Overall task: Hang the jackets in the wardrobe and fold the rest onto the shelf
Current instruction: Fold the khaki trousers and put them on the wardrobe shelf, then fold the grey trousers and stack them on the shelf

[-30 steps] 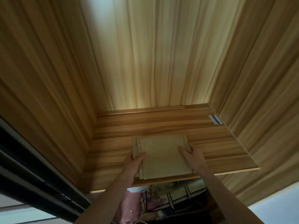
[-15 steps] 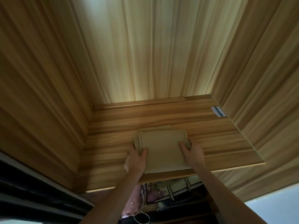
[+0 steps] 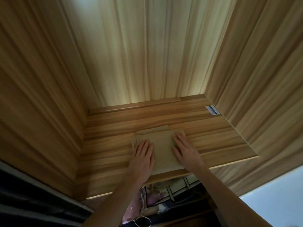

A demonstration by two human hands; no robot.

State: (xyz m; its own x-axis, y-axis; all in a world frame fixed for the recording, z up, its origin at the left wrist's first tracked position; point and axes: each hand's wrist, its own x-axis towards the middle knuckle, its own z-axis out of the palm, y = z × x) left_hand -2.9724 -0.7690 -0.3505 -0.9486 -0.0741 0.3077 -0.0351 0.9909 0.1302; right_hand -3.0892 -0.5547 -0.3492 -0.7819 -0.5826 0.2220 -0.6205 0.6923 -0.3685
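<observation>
A folded khaki garment [image 3: 161,149] is laid flat on the wooden shelf [image 3: 213,138] of the wardrobe, near the shelf's front edge and roughly midway between the side walls; its stacked folds are seen at the left edge. The left hand [image 3: 142,158] is pressed flat on the garment's left part, fingers straight, nothing grasped; the right hand [image 3: 186,152] is pressed flat on its right part, grip likewise released. A small white label [image 3: 212,110] is stuck at the shelf's back right corner; its writing cannot be read. Wood-grain panels [image 3: 147,54] are seen behind and at both sides. Below the shelf, a floral pink garment [image 3: 139,203] and a plaid garment [image 3: 180,185] are partly hidden by the forearms and the shelf edge.
</observation>
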